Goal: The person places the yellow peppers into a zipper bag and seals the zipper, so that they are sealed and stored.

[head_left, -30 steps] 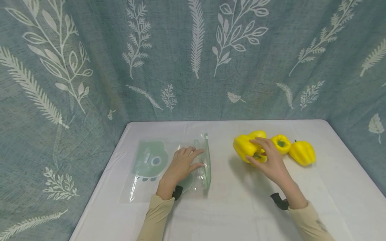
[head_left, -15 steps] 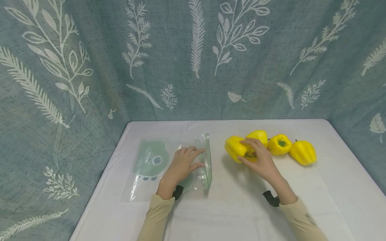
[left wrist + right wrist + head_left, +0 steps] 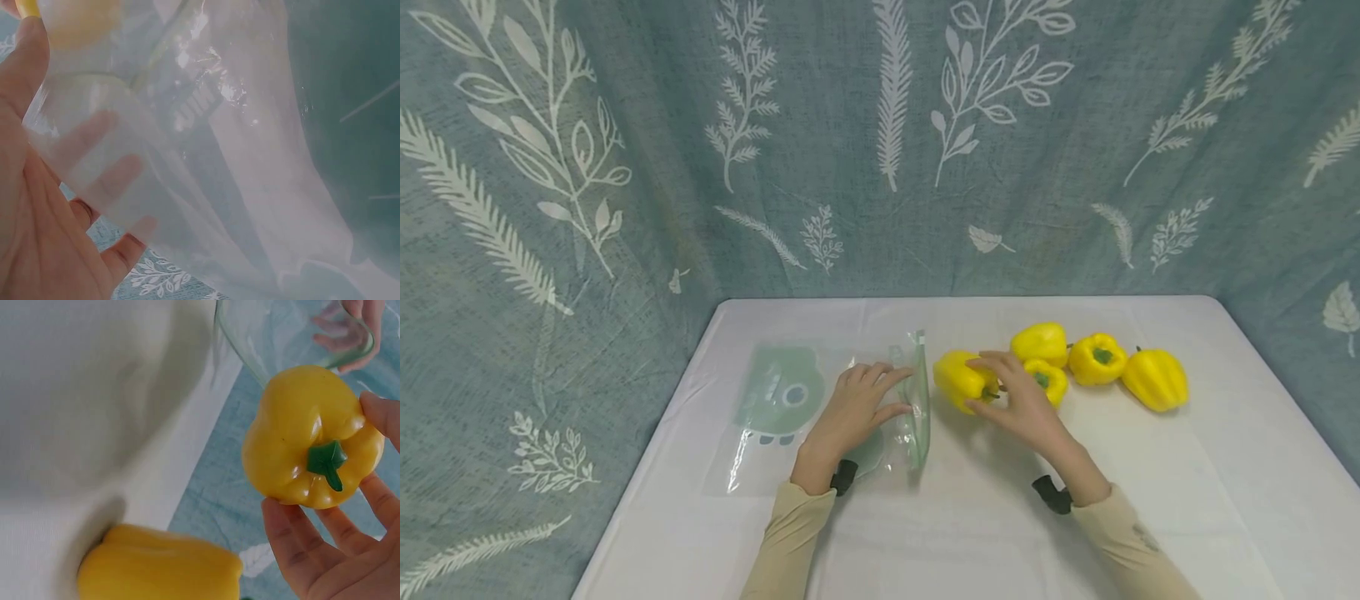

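My left hand (image 3: 844,414) holds up the mouth end of a clear plastic zip bag (image 3: 782,387) with a pale green cartoon print. In the left wrist view, some fingers show through the bag's film (image 3: 206,175). The bag's green-edged mouth (image 3: 921,404) stands parted, facing right. My right hand (image 3: 1024,410) grips a yellow bell pepper (image 3: 957,377) between thumb and fingers, just right of that mouth. The right wrist view shows the pepper's green stem (image 3: 326,460) turned to the camera, with the bag's mouth (image 3: 250,353) beyond it.
Several more yellow bell peppers lie on the white-covered table (image 3: 985,533) to the right: one at the back (image 3: 1040,343), one beside my right hand (image 3: 1051,382), and others farther right (image 3: 1097,358). A blue-green leaf-patterned curtain (image 3: 850,167) hangs behind the table.
My right hand has carried the pepper leftward from the other peppers to the bag's mouth, uncovering a pepper behind it. The left hand stays at the bag almost unmoved.
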Action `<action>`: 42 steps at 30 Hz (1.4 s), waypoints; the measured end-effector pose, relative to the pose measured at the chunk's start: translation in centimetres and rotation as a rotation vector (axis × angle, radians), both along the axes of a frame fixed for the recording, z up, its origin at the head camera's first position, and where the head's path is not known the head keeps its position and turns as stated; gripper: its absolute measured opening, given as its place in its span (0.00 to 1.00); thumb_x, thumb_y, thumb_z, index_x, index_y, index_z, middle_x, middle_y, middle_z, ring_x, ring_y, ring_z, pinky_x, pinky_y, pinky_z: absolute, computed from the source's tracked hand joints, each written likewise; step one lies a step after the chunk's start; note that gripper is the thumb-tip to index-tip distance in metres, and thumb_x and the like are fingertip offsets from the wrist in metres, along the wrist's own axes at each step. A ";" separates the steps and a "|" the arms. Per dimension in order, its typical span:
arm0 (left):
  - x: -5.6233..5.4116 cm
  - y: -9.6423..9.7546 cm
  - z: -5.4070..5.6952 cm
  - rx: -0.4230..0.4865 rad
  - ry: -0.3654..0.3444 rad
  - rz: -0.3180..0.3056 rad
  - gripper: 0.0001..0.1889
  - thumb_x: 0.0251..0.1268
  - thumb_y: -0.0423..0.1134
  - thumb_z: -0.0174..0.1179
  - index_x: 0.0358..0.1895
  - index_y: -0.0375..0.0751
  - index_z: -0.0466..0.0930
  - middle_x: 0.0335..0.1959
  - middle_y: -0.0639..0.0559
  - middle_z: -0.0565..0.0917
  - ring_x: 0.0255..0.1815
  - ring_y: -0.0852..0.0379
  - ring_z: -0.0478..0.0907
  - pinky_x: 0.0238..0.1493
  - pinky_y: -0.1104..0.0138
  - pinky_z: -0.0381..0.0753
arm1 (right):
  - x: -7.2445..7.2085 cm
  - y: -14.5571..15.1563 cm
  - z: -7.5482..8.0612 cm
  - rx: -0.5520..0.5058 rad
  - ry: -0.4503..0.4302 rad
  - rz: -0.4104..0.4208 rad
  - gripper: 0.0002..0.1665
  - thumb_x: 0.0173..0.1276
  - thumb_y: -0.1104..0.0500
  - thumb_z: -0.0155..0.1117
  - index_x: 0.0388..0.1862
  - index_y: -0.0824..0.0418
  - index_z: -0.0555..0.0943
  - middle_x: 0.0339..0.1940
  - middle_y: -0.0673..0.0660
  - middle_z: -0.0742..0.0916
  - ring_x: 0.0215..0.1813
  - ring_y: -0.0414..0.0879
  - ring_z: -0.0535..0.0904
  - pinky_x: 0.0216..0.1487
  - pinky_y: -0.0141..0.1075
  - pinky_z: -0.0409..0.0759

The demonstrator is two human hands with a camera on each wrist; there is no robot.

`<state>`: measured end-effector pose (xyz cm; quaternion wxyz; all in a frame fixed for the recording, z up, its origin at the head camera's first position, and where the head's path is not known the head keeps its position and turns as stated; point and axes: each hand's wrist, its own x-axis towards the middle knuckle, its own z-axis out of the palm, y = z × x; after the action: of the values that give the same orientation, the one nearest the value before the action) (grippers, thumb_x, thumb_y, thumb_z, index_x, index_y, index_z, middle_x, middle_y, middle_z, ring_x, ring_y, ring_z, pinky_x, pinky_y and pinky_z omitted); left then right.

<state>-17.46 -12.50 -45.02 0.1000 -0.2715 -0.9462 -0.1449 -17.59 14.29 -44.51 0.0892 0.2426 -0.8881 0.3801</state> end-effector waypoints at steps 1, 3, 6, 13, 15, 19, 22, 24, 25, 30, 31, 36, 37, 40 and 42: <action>0.0 0.0 0.0 -0.002 -0.007 0.002 0.28 0.62 0.58 0.52 0.65 0.59 0.64 0.56 0.51 0.72 0.55 0.47 0.67 0.59 0.48 0.64 | 0.0 -0.2 -0.1 0.003 -0.008 0.004 0.31 0.56 0.54 0.70 0.59 0.55 0.73 0.63 0.59 0.71 0.56 0.54 0.73 0.49 0.46 0.78; 0.0 0.0 0.1 -0.004 -0.017 0.005 0.28 0.62 0.59 0.51 0.65 0.59 0.64 0.57 0.52 0.71 0.55 0.47 0.67 0.59 0.49 0.64 | 0.0 -0.5 -0.2 0.007 -0.022 0.012 0.31 0.56 0.53 0.70 0.59 0.54 0.73 0.63 0.59 0.72 0.56 0.54 0.73 0.49 0.45 0.78; 0.1 0.1 0.2 0.009 -0.019 -0.005 0.28 0.61 0.58 0.52 0.65 0.58 0.65 0.56 0.51 0.72 0.55 0.46 0.67 0.59 0.48 0.64 | -0.2 -0.9 -0.6 0.000 -0.046 0.031 0.30 0.57 0.52 0.70 0.59 0.54 0.73 0.63 0.58 0.72 0.57 0.53 0.73 0.49 0.45 0.78; 0.3 0.3 0.5 -0.005 -0.031 -0.011 0.28 0.62 0.58 0.51 0.65 0.57 0.64 0.56 0.50 0.72 0.55 0.46 0.67 0.58 0.48 0.64 | -0.4 -1.7 -1.2 -0.027 -0.101 0.069 0.30 0.57 0.51 0.69 0.59 0.52 0.73 0.63 0.57 0.72 0.59 0.54 0.72 0.51 0.47 0.77; 0.3 0.4 0.6 -0.010 -0.032 -0.012 0.28 0.63 0.58 0.51 0.65 0.57 0.64 0.56 0.50 0.72 0.55 0.46 0.67 0.58 0.48 0.65 | -0.5 -1.9 -1.4 -0.038 -0.111 0.079 0.30 0.57 0.52 0.69 0.59 0.52 0.73 0.63 0.57 0.72 0.60 0.54 0.72 0.51 0.48 0.77; 0.3 0.4 0.5 -0.022 -0.030 -0.012 0.28 0.63 0.58 0.50 0.65 0.57 0.64 0.56 0.50 0.72 0.55 0.46 0.67 0.58 0.48 0.65 | -0.7 -2.1 -1.9 -0.065 -0.127 0.100 0.31 0.57 0.53 0.69 0.60 0.52 0.72 0.64 0.57 0.71 0.61 0.55 0.70 0.53 0.49 0.76; 0.2 0.4 0.3 -0.031 -0.030 -0.009 0.28 0.63 0.58 0.49 0.66 0.57 0.64 0.56 0.50 0.72 0.55 0.47 0.67 0.57 0.49 0.66 | -0.9 -2.3 -2.3 -0.077 -0.136 0.108 0.32 0.58 0.53 0.69 0.61 0.52 0.70 0.64 0.56 0.71 0.62 0.54 0.70 0.54 0.48 0.76; 0.2 0.4 0.3 -0.031 -0.030 -0.008 0.28 0.63 0.58 0.50 0.66 0.57 0.64 0.57 0.50 0.72 0.55 0.47 0.67 0.57 0.49 0.66 | -1.0 -2.3 -2.4 -0.081 -0.139 0.108 0.33 0.58 0.52 0.69 0.62 0.52 0.70 0.65 0.56 0.70 0.63 0.54 0.69 0.54 0.48 0.75; 0.2 0.4 0.3 -0.031 -0.032 -0.007 0.28 0.63 0.58 0.50 0.66 0.57 0.64 0.57 0.50 0.72 0.54 0.47 0.67 0.57 0.49 0.67 | -1.0 -2.4 -2.5 -0.085 -0.142 0.109 0.33 0.58 0.53 0.69 0.62 0.52 0.70 0.65 0.56 0.70 0.63 0.54 0.69 0.55 0.48 0.75; 0.2 0.5 0.1 -0.027 -0.033 -0.008 0.28 0.63 0.59 0.50 0.65 0.56 0.64 0.57 0.49 0.72 0.55 0.46 0.68 0.57 0.49 0.67 | -1.1 -2.6 -2.8 -0.092 -0.138 0.109 0.33 0.58 0.54 0.68 0.63 0.55 0.69 0.65 0.58 0.70 0.63 0.55 0.69 0.55 0.48 0.75; 0.2 0.5 0.1 -0.026 -0.034 -0.008 0.28 0.63 0.58 0.50 0.65 0.56 0.64 0.57 0.49 0.72 0.55 0.46 0.68 0.58 0.49 0.67 | -1.2 -2.7 -2.8 -0.101 -0.142 0.110 0.33 0.58 0.54 0.68 0.63 0.55 0.69 0.65 0.58 0.70 0.63 0.55 0.69 0.56 0.49 0.74; 0.3 0.6 0.0 -0.034 -0.022 -0.018 0.28 0.63 0.58 0.51 0.65 0.56 0.65 0.56 0.50 0.73 0.54 0.47 0.68 0.57 0.49 0.67 | -1.4 -3.0 -3.0 -0.160 -0.160 0.105 0.32 0.58 0.57 0.69 0.61 0.57 0.69 0.62 0.58 0.71 0.63 0.56 0.68 0.59 0.49 0.72; 0.3 0.6 0.0 -0.038 -0.015 -0.019 0.28 0.62 0.58 0.51 0.65 0.56 0.65 0.56 0.50 0.73 0.54 0.47 0.68 0.57 0.49 0.67 | -1.4 -3.0 -3.0 -0.172 -0.169 0.100 0.32 0.58 0.57 0.69 0.61 0.57 0.69 0.61 0.58 0.71 0.63 0.56 0.68 0.59 0.49 0.72; 0.3 0.6 0.1 -0.044 -0.013 -0.020 0.28 0.63 0.58 0.51 0.65 0.55 0.65 0.56 0.50 0.73 0.54 0.47 0.68 0.56 0.50 0.67 | -1.6 -3.2 -3.0 -0.188 -0.189 0.080 0.32 0.57 0.58 0.70 0.60 0.58 0.69 0.59 0.59 0.71 0.62 0.58 0.69 0.59 0.48 0.72; 0.3 0.6 0.1 -0.045 -0.018 -0.020 0.28 0.63 0.57 0.51 0.65 0.55 0.66 0.56 0.49 0.73 0.54 0.46 0.68 0.56 0.50 0.68 | -1.7 -3.3 -3.0 -0.184 -0.202 0.061 0.33 0.56 0.58 0.70 0.60 0.58 0.69 0.59 0.60 0.72 0.62 0.58 0.70 0.59 0.47 0.73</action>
<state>-17.16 -11.88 -44.90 0.0839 -0.2818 -0.9473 -0.1270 -19.29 11.01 -47.49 0.0095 0.2208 -0.8461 0.4850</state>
